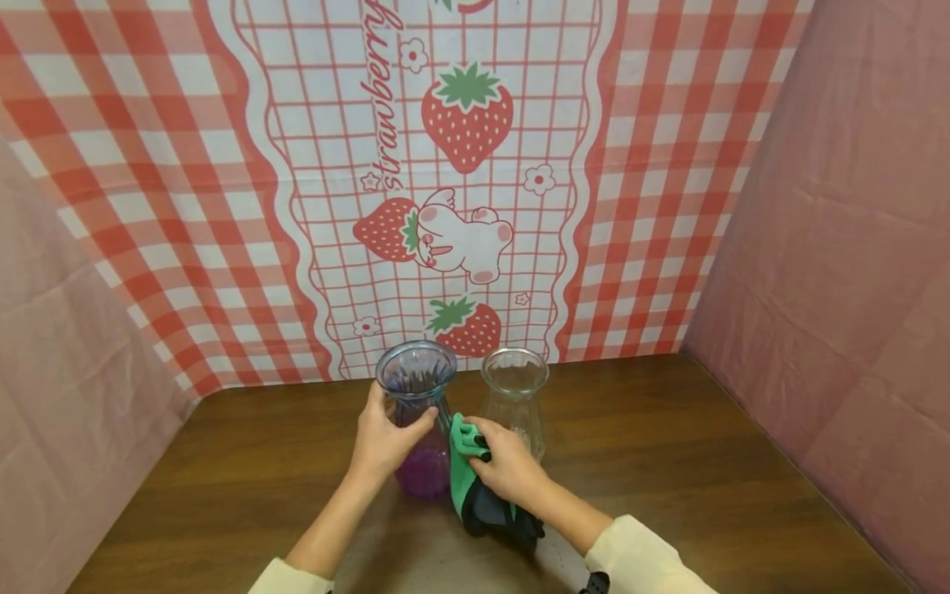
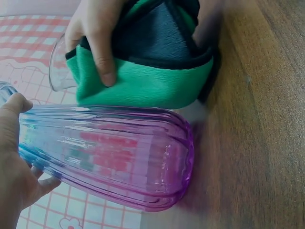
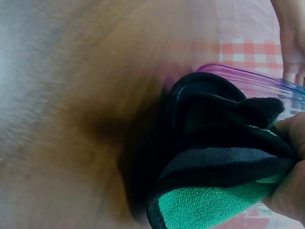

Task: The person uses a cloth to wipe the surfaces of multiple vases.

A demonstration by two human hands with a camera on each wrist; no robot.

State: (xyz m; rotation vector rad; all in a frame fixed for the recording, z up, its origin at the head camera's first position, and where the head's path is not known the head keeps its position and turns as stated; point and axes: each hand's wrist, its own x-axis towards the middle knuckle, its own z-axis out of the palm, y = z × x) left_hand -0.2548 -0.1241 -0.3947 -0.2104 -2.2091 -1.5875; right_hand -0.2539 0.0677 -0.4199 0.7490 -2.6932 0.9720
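A ribbed glass vase (image 1: 421, 470), blue at its flared rim and purple at its base, stands upright on the table. My left hand (image 1: 384, 437) grips it round the neck, thumb at the front, fingers behind. In my right hand (image 1: 508, 464) is a bunched green cloth (image 2: 138, 83) with black edging and a dark grey side. The cloth lies against the right side of the vase in the head view, and its lower folds hang near the tabletop. In the right wrist view the cloth (image 3: 205, 207) covers much of the vase.
A clear glass vase (image 1: 515, 375) stands just behind my right hand, partly hidden by it. The brown wooden table (image 1: 668, 445) ends at a red checked strawberry cloth (image 1: 460, 272) hung at the back. Pink fabric walls (image 1: 839, 289) rise at both sides.
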